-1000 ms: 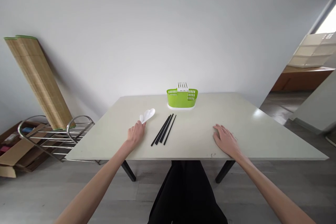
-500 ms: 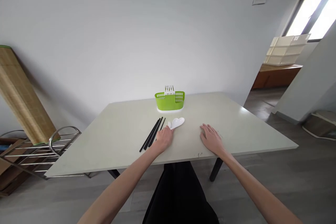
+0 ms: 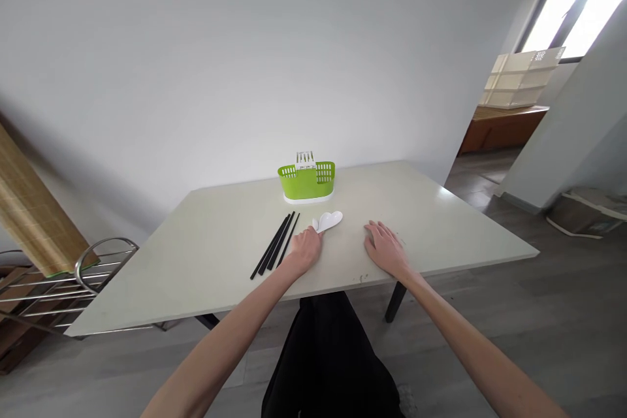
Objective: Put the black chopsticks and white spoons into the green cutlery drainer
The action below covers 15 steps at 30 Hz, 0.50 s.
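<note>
My left hand (image 3: 306,249) is closed around the handles of white spoons (image 3: 332,219), low over the tabletop. Their bowls poke out past the fingers to the right and overlap, so I cannot tell exactly how many there are. Several black chopsticks (image 3: 274,245) lie slanted and roughly side by side, just left of that hand. My right hand (image 3: 385,248) rests flat on the table with its fingers stretched out, holding nothing. Behind the spoons, near the wall, stands a green basket (image 3: 307,185) with slotted sides, a white base and a white slotted piece on top.
The pale table (image 3: 206,255) backs onto a plain wall. A metal rack (image 3: 53,294) and a rolled bamboo mat (image 3: 39,209) are at the left. White stacked boxes (image 3: 522,80) sit near the window on the right, with a covered bin (image 3: 582,212) on the floor.
The camera view has shifted slightly, moving the scene left and a little up. The spoons turn slightly in my left hand, bowls now further right of the fingers. My right hand stays flat.
</note>
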Each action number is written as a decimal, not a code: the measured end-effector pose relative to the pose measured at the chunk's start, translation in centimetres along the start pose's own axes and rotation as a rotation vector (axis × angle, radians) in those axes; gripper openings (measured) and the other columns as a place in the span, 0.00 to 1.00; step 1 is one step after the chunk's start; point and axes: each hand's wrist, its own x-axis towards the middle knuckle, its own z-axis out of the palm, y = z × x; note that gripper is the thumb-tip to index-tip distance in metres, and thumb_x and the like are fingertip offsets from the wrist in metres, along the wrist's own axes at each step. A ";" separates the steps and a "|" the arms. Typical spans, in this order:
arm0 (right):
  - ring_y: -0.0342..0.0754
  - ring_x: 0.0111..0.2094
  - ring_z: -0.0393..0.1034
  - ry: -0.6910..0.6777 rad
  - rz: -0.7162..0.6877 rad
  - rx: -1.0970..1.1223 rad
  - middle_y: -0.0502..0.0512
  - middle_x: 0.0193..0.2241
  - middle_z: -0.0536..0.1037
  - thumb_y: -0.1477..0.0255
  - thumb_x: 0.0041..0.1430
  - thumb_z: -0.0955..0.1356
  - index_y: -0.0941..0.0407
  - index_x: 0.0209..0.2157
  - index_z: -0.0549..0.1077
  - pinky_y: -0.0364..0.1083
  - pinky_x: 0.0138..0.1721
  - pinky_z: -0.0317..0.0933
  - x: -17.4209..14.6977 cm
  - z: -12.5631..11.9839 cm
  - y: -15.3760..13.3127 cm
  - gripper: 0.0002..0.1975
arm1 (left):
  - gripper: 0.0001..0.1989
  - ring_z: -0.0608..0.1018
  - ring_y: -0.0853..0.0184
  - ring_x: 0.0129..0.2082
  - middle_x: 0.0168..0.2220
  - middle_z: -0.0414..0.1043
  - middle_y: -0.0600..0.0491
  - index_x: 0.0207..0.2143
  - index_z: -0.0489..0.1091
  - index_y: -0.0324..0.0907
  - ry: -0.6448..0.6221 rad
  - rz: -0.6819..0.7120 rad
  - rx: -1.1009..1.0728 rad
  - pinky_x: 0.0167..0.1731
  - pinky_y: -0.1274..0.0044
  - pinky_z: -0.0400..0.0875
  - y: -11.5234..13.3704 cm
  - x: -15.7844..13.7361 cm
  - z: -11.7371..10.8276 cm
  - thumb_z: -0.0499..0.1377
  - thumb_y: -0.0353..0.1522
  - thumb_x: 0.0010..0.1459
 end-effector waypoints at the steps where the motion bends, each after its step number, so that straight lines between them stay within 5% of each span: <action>1: 0.61 0.73 0.55 -0.001 0.000 0.000 0.61 0.69 0.67 0.67 0.72 0.57 0.56 0.64 0.69 0.62 0.71 0.52 0.0 0.0 0.0 0.24 | 0.26 0.82 0.47 0.52 0.50 0.78 0.29 0.56 0.70 0.31 -0.005 0.000 -0.002 0.48 0.64 0.73 0.3 0.2 0.2 0.43 0.42 0.76; 15: 0.61 0.72 0.55 0.003 -0.006 0.000 0.62 0.70 0.67 0.67 0.73 0.57 0.56 0.65 0.68 0.61 0.71 0.51 0.1 -0.2 0.1 0.24 | 0.23 0.80 0.49 0.53 0.53 0.74 0.27 0.59 0.67 0.31 -0.011 0.047 0.037 0.48 0.64 0.73 2.9 0.6 1.1 0.44 0.38 0.75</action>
